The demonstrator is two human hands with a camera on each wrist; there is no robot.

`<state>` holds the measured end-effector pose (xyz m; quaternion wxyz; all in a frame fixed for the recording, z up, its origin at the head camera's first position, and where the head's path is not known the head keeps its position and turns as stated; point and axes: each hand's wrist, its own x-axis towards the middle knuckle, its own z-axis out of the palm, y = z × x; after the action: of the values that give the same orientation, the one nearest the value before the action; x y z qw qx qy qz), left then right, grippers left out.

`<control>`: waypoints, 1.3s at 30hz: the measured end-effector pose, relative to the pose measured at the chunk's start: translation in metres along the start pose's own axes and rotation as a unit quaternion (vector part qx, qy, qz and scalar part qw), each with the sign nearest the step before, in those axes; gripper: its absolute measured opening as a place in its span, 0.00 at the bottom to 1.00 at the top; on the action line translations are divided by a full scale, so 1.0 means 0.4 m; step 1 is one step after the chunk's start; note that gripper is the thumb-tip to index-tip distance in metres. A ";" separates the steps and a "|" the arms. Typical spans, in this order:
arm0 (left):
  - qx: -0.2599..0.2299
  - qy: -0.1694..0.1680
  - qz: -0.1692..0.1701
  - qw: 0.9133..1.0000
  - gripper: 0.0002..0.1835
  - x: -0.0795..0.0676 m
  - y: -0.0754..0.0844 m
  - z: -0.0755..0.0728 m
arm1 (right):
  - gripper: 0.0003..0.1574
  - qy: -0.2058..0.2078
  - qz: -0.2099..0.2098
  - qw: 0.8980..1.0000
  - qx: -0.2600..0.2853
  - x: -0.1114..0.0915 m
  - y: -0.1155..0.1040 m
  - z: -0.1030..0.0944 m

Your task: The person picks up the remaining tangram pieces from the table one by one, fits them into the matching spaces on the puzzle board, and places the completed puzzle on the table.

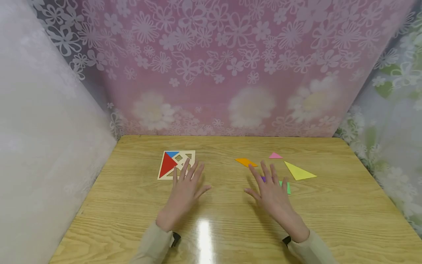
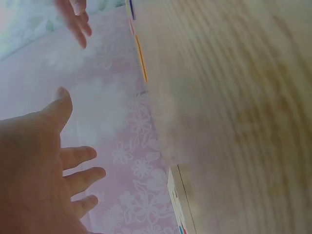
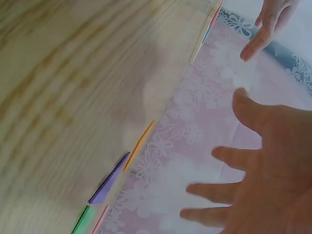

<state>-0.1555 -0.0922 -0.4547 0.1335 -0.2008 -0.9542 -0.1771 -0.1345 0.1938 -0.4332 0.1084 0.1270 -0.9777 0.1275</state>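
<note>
My left hand (image 1: 183, 190) hovers with spread fingers just in front of a wooden tangram tray (image 1: 159, 179), its fingertips overlapping the tray's lower right in the head view. A large red triangle (image 1: 166, 165) and a blue triangle (image 1: 171, 154) lie in the tray; its other cutouts are bare. Fingers spread likewise, my right hand (image 1: 271, 196) is held over the loose pieces and holds nothing. Partly hidden behind it are a purple piece (image 3: 108, 181) and a green piece (image 1: 288, 187). Beyond its fingertips lies an orange parallelogram (image 1: 245, 162).
A pink triangle (image 1: 275, 156) and a large yellow triangle (image 1: 299, 171) lie to the right on the wooden table (image 1: 224, 205). Flowered pink cloth (image 1: 211, 73) hangs along the far edge, with pale cloth on both sides.
</note>
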 end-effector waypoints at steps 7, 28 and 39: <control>-0.045 0.068 0.030 0.996 0.24 0.013 -0.018 -0.019 | 0.25 0.064 -0.044 0.996 0.049 0.023 -0.006 0.008; -0.071 0.129 -0.012 0.989 0.15 0.031 -0.168 -0.103 | 0.17 0.046 -0.110 0.991 0.056 0.201 -0.182 0.079; -0.001 0.011 -0.053 0.999 0.27 0.017 -0.275 -0.080 | 0.28 -0.064 -0.118 0.990 0.041 0.277 -0.266 0.156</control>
<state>-0.2031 -0.1965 -0.4549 0.1343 -0.1481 -0.9617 -0.1873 -0.2209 0.0526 -0.4414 0.0546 0.2536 -0.9547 0.1458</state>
